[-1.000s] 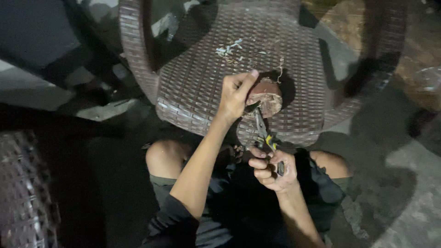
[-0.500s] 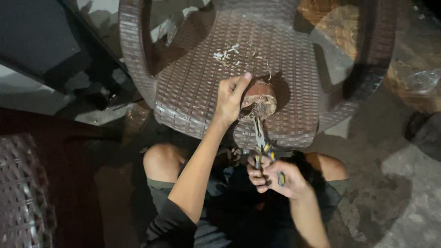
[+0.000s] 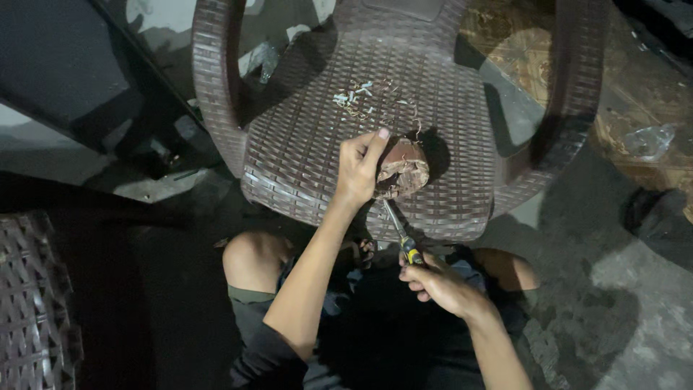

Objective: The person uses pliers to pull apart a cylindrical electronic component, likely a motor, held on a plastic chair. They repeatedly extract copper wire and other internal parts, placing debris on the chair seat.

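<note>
Gripping a brown, rounded lump [image 3: 403, 170] against the seat of a woven plastic chair [image 3: 303, 144], the left hand [image 3: 359, 170] has its fingers wrapped round the lump's left side, thumb raised. The right hand [image 3: 435, 283] is closed round the yellow-and-black handle of a screwdriver [image 3: 401, 235], whose shaft slants up to the lump's lower edge. Pale scraps [image 3: 355, 97] lie scattered on the seat just beyond the lump.

Looked woven brown plastic, faintly glossy: chair [image 3: 303, 152]. Rough, dull, fibrous: lump [image 3: 403, 170]. Thin bare metal: tool [image 3: 401, 232] shaft.
</note>
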